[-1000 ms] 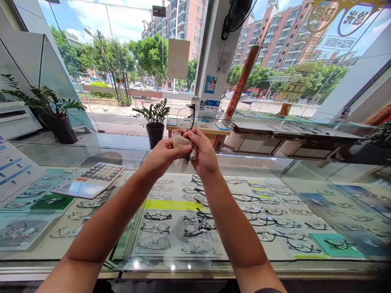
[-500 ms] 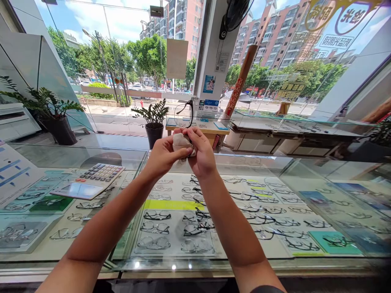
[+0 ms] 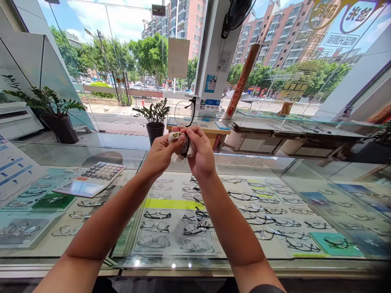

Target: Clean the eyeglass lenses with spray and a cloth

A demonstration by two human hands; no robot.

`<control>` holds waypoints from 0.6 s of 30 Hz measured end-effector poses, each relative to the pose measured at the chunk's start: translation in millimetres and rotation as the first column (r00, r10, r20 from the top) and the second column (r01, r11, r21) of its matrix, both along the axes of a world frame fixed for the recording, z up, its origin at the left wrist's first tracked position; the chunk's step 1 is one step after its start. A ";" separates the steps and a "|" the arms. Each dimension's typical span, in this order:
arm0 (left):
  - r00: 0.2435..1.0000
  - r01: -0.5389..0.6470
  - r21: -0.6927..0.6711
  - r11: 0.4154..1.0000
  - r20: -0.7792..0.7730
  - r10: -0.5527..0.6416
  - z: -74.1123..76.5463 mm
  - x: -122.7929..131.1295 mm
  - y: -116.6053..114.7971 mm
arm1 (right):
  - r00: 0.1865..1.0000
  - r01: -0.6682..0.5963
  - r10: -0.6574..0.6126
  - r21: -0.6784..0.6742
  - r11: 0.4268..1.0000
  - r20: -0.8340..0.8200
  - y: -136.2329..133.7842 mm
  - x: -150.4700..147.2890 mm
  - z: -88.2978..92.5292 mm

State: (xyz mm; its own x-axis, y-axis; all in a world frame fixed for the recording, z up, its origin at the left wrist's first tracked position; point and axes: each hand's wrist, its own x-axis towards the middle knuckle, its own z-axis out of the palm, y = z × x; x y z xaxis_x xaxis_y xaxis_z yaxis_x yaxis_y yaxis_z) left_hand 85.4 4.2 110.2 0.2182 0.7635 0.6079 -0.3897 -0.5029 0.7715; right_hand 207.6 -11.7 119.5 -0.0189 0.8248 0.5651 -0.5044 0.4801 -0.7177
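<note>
A pair of dark-rimmed eyeglasses [image 3: 194,112] is held upright on edge over the glass counter, one round lens standing above my fingers. My right hand [image 3: 200,152] is closed on the frame near its middle, with part of a pale cloth [image 3: 174,136] bunched against the palm. My left hand [image 3: 160,154] pinches the same cloth at the lower lens, thumb laid across it. Much of that lower lens is hidden by fingers and cloth. Both hands meet close together, raised above the display.
Under the glass countertop [image 3: 171,260] lie rows of eyeglasses [image 3: 157,213]. A calculator [image 3: 88,179] rests on the counter at left, beside a printed sheet [image 3: 15,175]. Beyond stand potted plants [image 3: 154,118], a low display table [image 3: 210,129] and large windows.
My left thumb and the cloth have shifted, so more of the dark lower rim shows between my hands. The cloth's edge now folds over the left fingertips. The view has shifted slightly.
</note>
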 end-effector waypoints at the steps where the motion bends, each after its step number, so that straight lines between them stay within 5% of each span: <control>1: 0.999 0.039 -0.002 0.999 -0.017 -0.039 0.7 -2.2 0.4 | 1.000 -0.004 0.004 -0.004 1.000 0.003 0.0 2.3 0.8; 8: 0.943 0.286 -0.050 0.957 -0.161 -0.290 6.1 -20.6 2.3 | 1.000 -0.011 0.011 -0.017 1.000 0.014 3.6 12.6 3.2; 13: 0.950 0.272 -0.004 0.962 -0.156 -0.269 9.0 -16.6 -0.9 | 1.000 -0.009 0.009 -0.015 1.000 0.018 6.1 12.3 2.1; 18: 0.986 0.135 0.008 0.991 -0.098 -0.134 3.3 -4.4 -2.6 | 0.999 -0.025 0.025 0.005 1.000 -0.043 7.6 7.8 -2.3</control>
State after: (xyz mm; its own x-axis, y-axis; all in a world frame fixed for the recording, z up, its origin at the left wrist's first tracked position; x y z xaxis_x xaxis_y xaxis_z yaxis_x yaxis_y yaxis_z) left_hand 80.9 1.6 113.5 0.3764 0.7145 0.5897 -0.3783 -0.4624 0.8019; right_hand 215.4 -4.1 117.2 -0.0154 0.8220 0.5692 -0.5467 0.4698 -0.6932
